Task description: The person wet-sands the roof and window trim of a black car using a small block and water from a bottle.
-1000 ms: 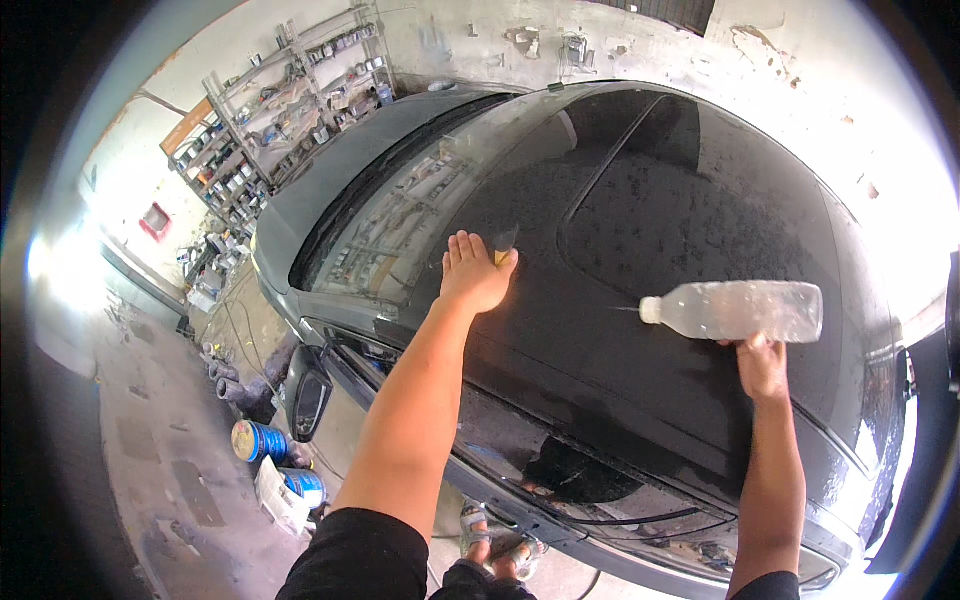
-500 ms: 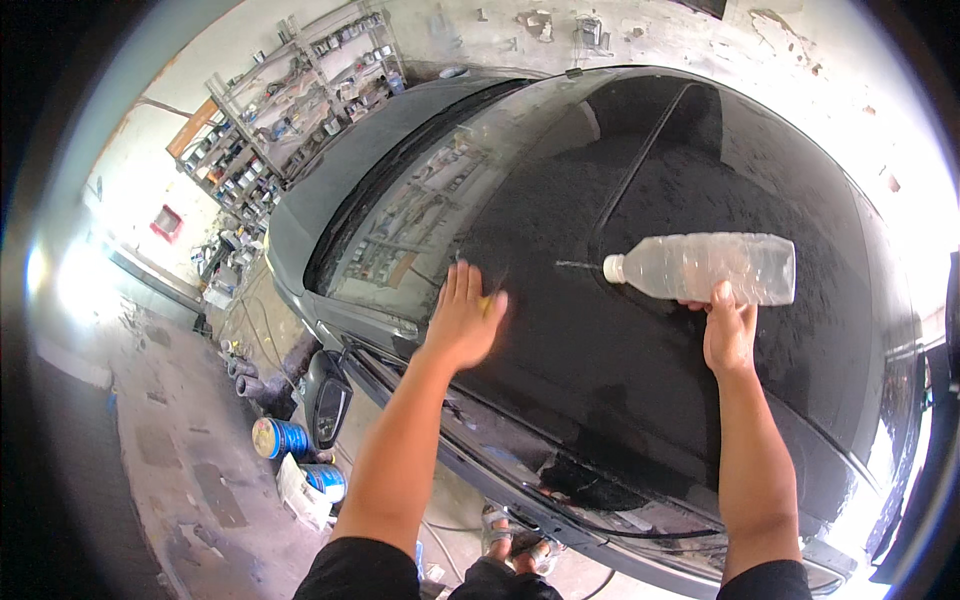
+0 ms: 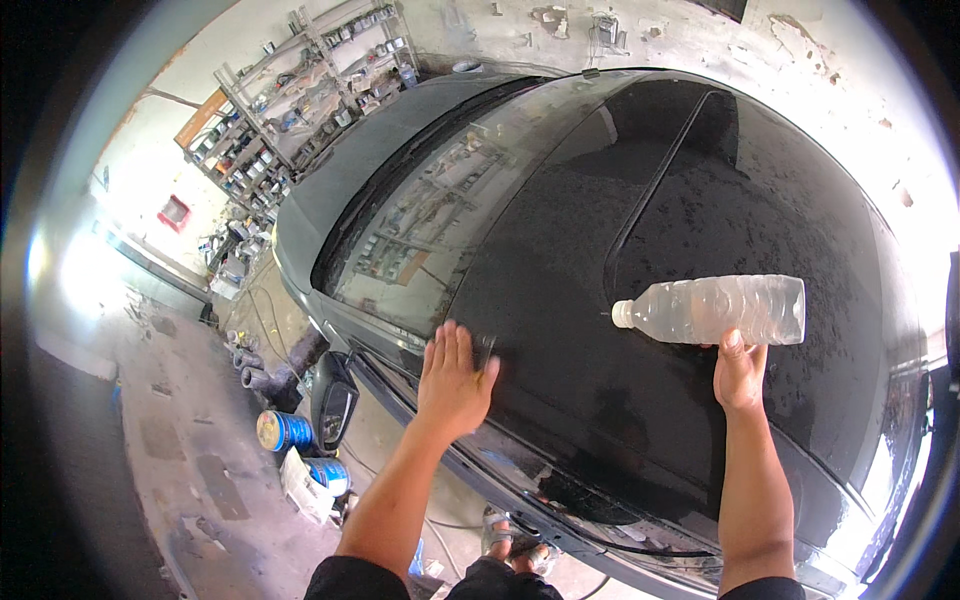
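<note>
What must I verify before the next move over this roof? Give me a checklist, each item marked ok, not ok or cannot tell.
1. Bottle held: ok; the right hand grips it from its near side.
2. Bottle on its side, cap pointing left: ok; it lies nearly level above the roof.
3. Left hand palm down at the roof's front, near the windshield: ok.
4. What lies under the left hand: cannot tell; the hand hides most of it.
5. Roof surface even: not ok; it looks patchy, with what seem to be droplets on parts of it.
</note>
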